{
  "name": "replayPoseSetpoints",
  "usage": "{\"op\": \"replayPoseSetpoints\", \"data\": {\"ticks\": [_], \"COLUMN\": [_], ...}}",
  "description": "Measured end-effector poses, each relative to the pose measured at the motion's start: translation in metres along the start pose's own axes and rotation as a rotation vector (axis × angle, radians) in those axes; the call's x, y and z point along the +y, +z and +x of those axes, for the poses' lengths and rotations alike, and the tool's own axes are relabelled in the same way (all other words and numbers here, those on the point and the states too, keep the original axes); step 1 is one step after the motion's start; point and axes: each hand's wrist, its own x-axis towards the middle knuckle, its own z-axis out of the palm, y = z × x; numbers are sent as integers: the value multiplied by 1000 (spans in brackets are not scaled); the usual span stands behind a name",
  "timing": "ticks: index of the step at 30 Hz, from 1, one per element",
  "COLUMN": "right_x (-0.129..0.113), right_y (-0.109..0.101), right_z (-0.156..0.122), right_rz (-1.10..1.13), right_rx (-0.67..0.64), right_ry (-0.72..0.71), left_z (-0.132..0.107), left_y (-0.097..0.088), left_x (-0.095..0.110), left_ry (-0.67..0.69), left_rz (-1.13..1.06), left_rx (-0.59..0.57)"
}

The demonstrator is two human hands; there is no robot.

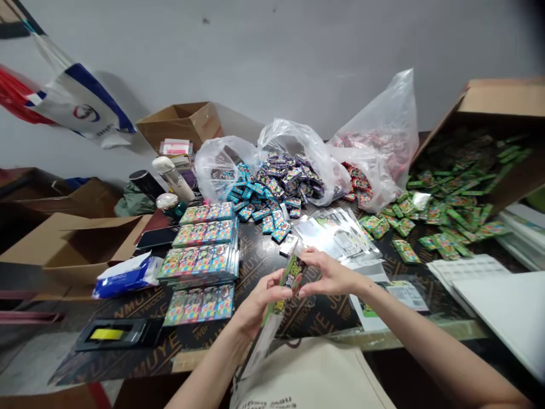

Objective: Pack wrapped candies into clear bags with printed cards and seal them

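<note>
Both hands hold a green printed packet with a clear plastic sleeve hanging from its lower end. My left hand grips its lower left side, thumb across the front. At the upper right, my right hand has thumb and fingers closed around the packet's edge. Just beyond lies a heap of small blue boxes, with purple boxes spilling from a clear bag behind. Left of my hands stand stacks of wrapped multicoloured packs. Flat printed plastic sleeves lie beyond my right hand.
Green boxes spill from a tipped carton at right. Red boxes sit in a clear bag. At left are an open carton, a phone, bottles, a blue packet and a black tray.
</note>
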Motion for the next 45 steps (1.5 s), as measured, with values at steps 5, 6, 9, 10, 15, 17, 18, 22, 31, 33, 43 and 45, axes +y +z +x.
{"op": "replayPoseSetpoints", "data": {"ticks": [5, 6, 9, 10, 15, 17, 18, 22, 31, 33, 43, 45], "right_x": [12, 17, 29, 31, 33, 32, 32, 28, 35, 41, 64, 60], "right_y": [-4, -1, 13, 20, 49, 52, 52, 47, 63, 60, 70, 67], "right_z": [7, 8, 11, 10, 6, 7, 9, 16, -8, -13, -27, -22], "right_rz": [162, 236, 383, 429, 685, 689, 684, 677, 822, 789, 640, 651], "right_rx": [63, 151, 551, 602, 352, 405, 427, 432, 70, 141, 225, 307], "right_ry": [49, 56, 132, 170, 289, 288, 292, 349, 449, 482, 428, 416], "left_z": [3, 5, 13, 16, 27, 30, 31, 33, 36, 33, 36, 36], "left_y": [4, 4, 0, -1, -9, -14, -16, -27, -39, -40, -53, -51], "left_x": [7, 8, 9, 9, -1, -7, -10, -19, -18, -25, -58, -62], "left_ry": [17, 37, 116, 142, 323, 396, 413, 403, 429, 347, 338, 383], "left_rz": [49, 46, 43, 53, 302, 463, 524, 557, 284, 286, 258, 294], "left_rx": [56, 69, 86, 88, 183, 279, 330, 451, 492, 386, 221, 220]}}
